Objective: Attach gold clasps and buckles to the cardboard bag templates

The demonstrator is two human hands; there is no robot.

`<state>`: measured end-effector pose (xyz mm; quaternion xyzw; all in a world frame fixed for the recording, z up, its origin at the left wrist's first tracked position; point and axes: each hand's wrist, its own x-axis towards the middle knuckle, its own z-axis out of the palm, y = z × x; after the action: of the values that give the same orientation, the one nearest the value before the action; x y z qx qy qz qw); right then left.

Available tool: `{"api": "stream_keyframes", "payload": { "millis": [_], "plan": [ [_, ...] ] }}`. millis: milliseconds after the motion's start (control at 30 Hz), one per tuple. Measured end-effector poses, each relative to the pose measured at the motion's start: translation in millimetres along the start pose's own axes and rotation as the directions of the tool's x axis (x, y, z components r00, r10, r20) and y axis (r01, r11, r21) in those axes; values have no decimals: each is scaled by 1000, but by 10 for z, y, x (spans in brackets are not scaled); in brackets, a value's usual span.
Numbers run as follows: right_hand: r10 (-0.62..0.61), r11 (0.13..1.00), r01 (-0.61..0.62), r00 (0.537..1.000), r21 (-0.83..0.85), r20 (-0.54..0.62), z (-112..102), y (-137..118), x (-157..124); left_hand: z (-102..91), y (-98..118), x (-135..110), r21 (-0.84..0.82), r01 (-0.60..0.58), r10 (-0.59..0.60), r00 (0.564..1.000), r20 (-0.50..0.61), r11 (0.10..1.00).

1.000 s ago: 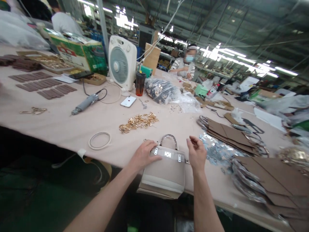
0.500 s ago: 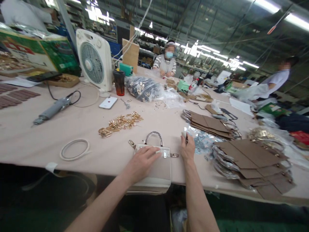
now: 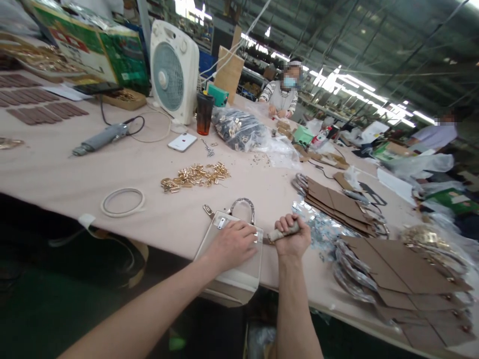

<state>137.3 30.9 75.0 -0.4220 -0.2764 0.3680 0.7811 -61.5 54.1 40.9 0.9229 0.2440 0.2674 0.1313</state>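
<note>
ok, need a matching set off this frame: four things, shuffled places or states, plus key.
1. left hand
2. phone
3. right hand
4. fan

A. closed around a pale tool
B. upright, left of the cup
C. resting on the bag
D. lying flat, beyond the gold pieces

Pairs: 1-C, 2-D, 3-A, 4-B

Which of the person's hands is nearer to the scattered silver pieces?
Right. The right hand, closed on a pale handle, is beside the silver pieces; the left hand is farther off, on the beige handbag.
</note>
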Motion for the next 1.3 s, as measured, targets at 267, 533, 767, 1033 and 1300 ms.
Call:
{"api": "stream_keyframes", "payload": {
  "millis": [267, 533, 767, 1033, 1300],
  "plan": [
    [61, 995, -62, 998, 83, 16, 400, 280, 55, 19, -17, -2, 35, 28, -29, 999, 15, 999],
    [140, 978, -161, 978, 132, 152, 312, 330, 140, 42, -33, 22, 0, 54, -54, 998, -17, 999],
    [198, 967, -237, 931, 94, 307, 312, 323, 185, 65, -38, 39, -4, 76, -76, 995, -59, 997],
    [204, 975, -221, 890, -7, 407, 340, 305, 175, 41, -31, 46, 11, 84, -84, 995, -46, 996],
    [134, 987, -72, 858, -142, 496, 299, 376, 48, 54, -30, 52, -19, 122, -122, 992, -43, 992]
  ]
}}
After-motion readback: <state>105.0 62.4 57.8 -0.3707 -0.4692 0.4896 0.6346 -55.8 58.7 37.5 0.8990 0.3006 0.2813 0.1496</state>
